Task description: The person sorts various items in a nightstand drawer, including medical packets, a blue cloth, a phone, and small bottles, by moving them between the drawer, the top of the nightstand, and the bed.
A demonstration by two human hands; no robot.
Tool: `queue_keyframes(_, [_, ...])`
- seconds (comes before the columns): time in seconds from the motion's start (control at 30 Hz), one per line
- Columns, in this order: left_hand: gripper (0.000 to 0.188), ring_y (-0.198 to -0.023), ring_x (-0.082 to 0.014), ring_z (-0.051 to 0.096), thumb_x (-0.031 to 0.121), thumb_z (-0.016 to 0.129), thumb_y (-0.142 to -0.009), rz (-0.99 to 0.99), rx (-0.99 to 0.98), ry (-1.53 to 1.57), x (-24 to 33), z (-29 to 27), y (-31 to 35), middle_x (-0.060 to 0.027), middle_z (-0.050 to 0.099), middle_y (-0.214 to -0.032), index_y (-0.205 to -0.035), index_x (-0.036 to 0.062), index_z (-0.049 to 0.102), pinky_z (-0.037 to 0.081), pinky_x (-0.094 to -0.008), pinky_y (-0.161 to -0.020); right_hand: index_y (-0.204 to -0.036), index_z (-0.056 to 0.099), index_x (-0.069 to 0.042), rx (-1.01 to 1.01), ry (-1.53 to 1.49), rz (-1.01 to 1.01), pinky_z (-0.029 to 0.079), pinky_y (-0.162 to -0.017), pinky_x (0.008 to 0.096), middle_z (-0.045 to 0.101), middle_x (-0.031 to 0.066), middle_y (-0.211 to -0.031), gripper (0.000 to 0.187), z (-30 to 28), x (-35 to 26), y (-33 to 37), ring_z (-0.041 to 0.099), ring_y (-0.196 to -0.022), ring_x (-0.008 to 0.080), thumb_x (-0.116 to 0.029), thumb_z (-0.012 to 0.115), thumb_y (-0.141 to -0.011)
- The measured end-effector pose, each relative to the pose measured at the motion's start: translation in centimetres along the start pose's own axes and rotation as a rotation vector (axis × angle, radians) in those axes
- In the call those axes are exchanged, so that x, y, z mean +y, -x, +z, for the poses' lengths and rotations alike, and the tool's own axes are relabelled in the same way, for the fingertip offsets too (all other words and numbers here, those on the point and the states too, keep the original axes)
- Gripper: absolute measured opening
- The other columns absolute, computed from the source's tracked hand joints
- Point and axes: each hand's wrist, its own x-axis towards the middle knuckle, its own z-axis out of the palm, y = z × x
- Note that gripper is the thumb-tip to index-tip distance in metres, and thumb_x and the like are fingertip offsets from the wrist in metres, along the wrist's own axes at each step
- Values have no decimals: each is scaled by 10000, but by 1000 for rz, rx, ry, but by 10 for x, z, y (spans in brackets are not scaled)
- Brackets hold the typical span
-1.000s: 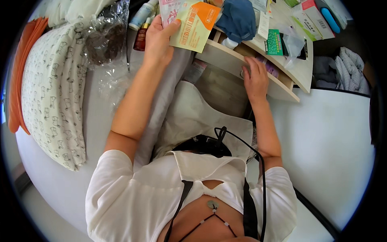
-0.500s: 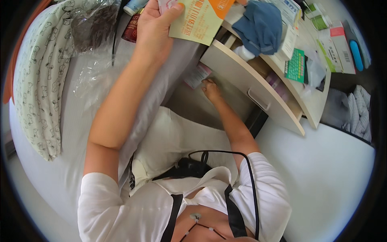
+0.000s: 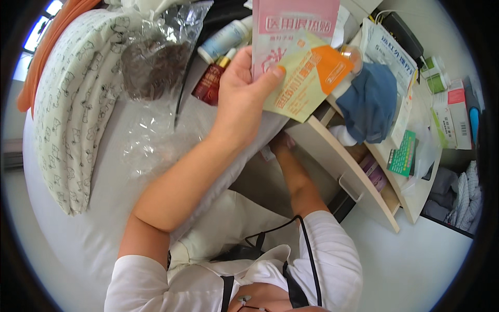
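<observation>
My left hand [image 3: 244,99] is raised over the bed edge, its thumb pressed on two flat sachets. One sachet is pink [image 3: 296,18]; overlapping it in front is a yellow and orange sachet [image 3: 301,78]. Low in the gap between the bed and the drawer unit is my right hand [image 3: 280,143]. A pink and white packet [image 3: 267,153] shows at its side, touching or just beneath it. Shadow and the hand itself hide those fingers, so their grip is unclear.
An open drawer [image 3: 353,177] juts out on the right, with a blue cloth [image 3: 369,101] and boxes above it. On the bed lie a red bottle [image 3: 209,83], a white and blue bottle [image 3: 224,41], a clear plastic bag [image 3: 156,67] and a patterned cushion [image 3: 73,109].
The view has shifted, so surroundings sit lower. More of the pink sachet shows in my left hand. My right hand has moved deeper into the gap, onto or against the packet there.
</observation>
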Motion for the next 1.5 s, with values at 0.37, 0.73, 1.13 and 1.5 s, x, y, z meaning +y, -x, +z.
queue_keyframes(0.37, [247,-910,-115,560,23,556,-819,-59,6,48,-2,-7,-5,-71,586,-1019,-1046,27,460,436,-273,-822,-903,622,-96,37,-548,56,474,-710,406,608,160,-935,165,-56,30,163,614,-812,294,-120,568,-748])
queue_keyframes(0.73, [199,-838,-106,566,32,515,-843,-90,-7,128,7,2,-5,-71,581,-975,-1029,-9,457,460,-252,-755,-880,600,-39,978,-971,-250,461,-722,288,592,97,-899,210,-331,92,366,581,-824,244,14,579,-679])
queue_keyframes(1.13, [253,-908,-141,566,28,485,-858,-274,-203,339,26,24,23,-98,568,-1044,-1103,-14,438,465,-282,-786,-1024,556,-15,1230,-905,-61,393,-882,340,546,124,-1086,317,-370,62,334,509,-1027,255,-59,620,-717])
queue_keyframes(1.5, [314,-1010,-156,518,-7,436,-856,-353,-300,305,22,37,47,-104,512,-1133,-1166,-8,387,423,-295,-864,-1019,544,-3,1128,-1873,131,438,-741,240,584,44,-963,262,-333,53,332,541,-845,86,-124,622,-801])
